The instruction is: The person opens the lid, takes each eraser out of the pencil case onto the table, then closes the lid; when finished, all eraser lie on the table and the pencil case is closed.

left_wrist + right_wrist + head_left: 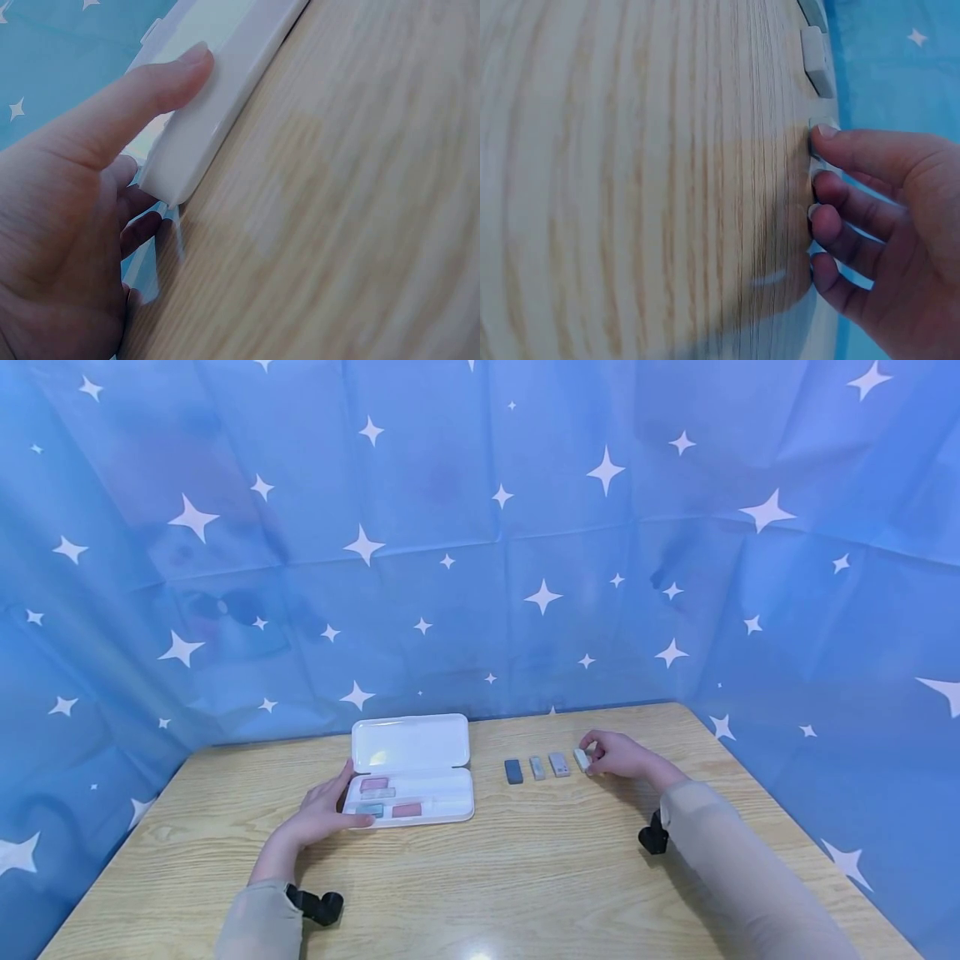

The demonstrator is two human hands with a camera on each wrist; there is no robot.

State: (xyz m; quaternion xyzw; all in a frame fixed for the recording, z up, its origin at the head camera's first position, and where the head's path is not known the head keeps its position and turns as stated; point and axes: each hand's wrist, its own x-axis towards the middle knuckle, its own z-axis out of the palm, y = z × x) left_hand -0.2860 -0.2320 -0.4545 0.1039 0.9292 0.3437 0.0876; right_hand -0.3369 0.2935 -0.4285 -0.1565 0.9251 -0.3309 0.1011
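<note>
1. Right-hand grip (621, 755) is nearly closed, pinching the pale eraser-like block (581, 760) on the surface (480, 877).
2. The block's long axis runs front to back, far end angled left.
3. White case (411, 743) lies well left, touched by the spread left hand (318, 814).

Blue cloth (457, 527) w/ wht stars (543, 597), lt wood tbl (480, 877)

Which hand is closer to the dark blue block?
The right hand. It pinches a white block to the right of the dark blue block. The left hand is farther away, on the other side, holding the left end of the open white case.
</note>
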